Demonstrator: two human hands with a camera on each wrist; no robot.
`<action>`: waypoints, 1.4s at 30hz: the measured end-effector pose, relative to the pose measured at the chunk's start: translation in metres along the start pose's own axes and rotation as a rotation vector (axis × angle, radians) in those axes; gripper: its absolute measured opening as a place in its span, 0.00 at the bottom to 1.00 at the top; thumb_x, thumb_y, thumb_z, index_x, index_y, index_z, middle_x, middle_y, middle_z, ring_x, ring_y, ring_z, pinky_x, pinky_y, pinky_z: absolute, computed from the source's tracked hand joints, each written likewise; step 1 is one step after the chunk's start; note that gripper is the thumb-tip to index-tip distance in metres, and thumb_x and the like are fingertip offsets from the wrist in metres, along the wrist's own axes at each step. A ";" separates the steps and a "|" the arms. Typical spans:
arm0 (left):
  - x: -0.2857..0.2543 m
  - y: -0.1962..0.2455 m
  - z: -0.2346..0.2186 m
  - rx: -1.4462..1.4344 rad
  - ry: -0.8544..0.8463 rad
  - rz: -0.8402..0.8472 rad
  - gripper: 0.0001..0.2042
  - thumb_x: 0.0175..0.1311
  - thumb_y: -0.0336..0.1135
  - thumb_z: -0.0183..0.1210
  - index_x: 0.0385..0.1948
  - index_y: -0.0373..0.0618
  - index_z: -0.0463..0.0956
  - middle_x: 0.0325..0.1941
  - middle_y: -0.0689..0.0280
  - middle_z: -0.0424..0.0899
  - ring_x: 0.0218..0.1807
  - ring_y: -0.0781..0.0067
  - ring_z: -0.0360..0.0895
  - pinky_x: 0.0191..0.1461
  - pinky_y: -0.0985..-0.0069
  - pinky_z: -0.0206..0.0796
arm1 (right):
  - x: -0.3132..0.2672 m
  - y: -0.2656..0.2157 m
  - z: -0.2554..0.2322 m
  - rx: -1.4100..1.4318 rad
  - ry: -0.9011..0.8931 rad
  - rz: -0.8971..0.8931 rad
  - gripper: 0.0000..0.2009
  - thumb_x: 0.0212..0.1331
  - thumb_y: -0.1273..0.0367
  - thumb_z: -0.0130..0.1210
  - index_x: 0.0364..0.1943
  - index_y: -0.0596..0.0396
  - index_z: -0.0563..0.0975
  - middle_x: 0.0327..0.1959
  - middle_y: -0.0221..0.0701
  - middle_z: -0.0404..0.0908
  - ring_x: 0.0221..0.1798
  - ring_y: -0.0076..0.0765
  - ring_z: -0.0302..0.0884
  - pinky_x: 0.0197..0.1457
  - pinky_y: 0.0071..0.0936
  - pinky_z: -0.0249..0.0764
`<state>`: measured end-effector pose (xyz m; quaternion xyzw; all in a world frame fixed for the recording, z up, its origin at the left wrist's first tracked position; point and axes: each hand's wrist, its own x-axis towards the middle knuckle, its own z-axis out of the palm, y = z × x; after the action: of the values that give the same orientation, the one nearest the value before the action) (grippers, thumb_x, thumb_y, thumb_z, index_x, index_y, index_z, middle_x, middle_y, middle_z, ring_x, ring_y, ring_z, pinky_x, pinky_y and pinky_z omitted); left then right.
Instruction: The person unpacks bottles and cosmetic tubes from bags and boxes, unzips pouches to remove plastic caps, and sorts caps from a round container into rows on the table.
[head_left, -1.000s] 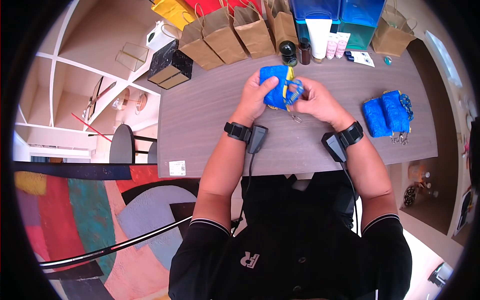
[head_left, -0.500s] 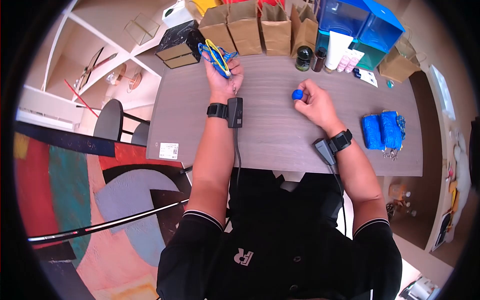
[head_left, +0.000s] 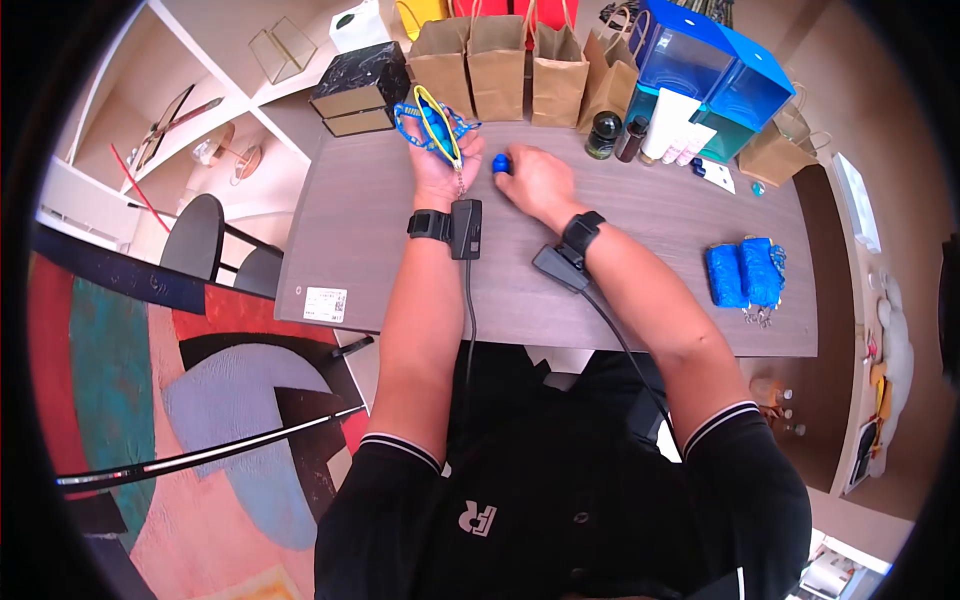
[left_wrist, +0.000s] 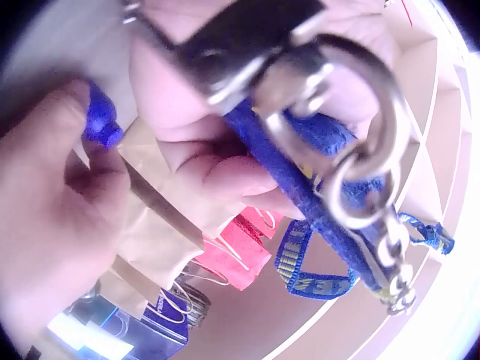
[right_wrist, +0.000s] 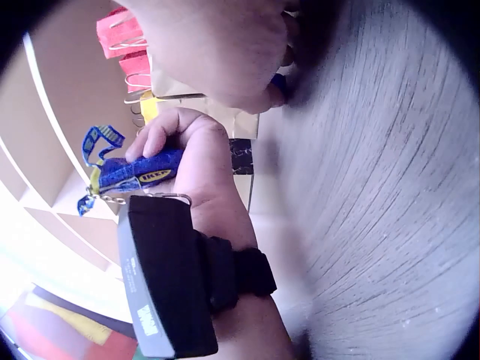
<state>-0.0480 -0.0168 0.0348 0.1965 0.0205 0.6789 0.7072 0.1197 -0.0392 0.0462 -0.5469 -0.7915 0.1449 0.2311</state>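
Note:
My left hand (head_left: 438,180), palm up toward the back of the table, holds a small blue pouch (right_wrist: 142,169) with an IKEA label. Its yellow-edged mouth gapes upward, showing blue inside, and patterned strap handles (left_wrist: 316,281) stick out. From one end dangles a metal chain (left_wrist: 396,259) with a ring and clasp. My right hand (head_left: 543,184) is just to the right, over the table. Between its thumb and fingers it pinches a small, dark blue rounded object (left_wrist: 103,120), partly hidden by the fingers. Two more blue pouches (head_left: 744,275) lie together at the table's right side.
Brown paper bags (head_left: 497,75) line the back of the table (head_left: 620,270), beside a black marbled box (head_left: 360,85). Bottles and tubes (head_left: 668,125) stand before blue clear-sided bins (head_left: 690,60). Each wrist wears a strapped camera with a cable.
The pouch went from between both hands into the left hand alone, at the left. The right hand, pinching the blue object, swung right and then came back left toward the pouch.

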 end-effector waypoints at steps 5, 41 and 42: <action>-0.004 -0.009 0.007 0.079 0.113 -0.026 0.25 0.61 0.64 0.61 0.36 0.48 0.79 0.25 0.72 0.73 0.23 0.75 0.64 0.26 0.77 0.54 | 0.007 0.001 0.001 -0.036 0.024 0.055 0.14 0.59 0.58 0.58 0.42 0.53 0.80 0.40 0.45 0.87 0.46 0.53 0.85 0.49 0.47 0.79; -0.039 -0.102 0.041 0.806 0.054 -0.037 0.26 0.81 0.56 0.41 0.46 0.40 0.78 0.41 0.63 0.85 0.43 0.72 0.83 0.49 0.72 0.76 | -0.071 0.049 -0.077 0.247 0.629 -0.384 0.11 0.46 0.71 0.68 0.36 0.45 0.83 0.31 0.27 0.75 0.35 0.38 0.80 0.35 0.36 0.75; -0.039 -0.103 0.042 0.806 0.054 -0.036 0.26 0.81 0.56 0.41 0.46 0.40 0.78 0.41 0.63 0.85 0.43 0.72 0.83 0.49 0.72 0.76 | -0.071 0.050 -0.076 0.247 0.629 -0.385 0.11 0.46 0.71 0.68 0.36 0.45 0.83 0.31 0.27 0.75 0.35 0.38 0.80 0.35 0.36 0.75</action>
<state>0.0596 -0.0648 0.0330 0.4397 0.3070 0.6088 0.5846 0.2204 -0.0891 0.0723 -0.3744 -0.7467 0.0182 0.5495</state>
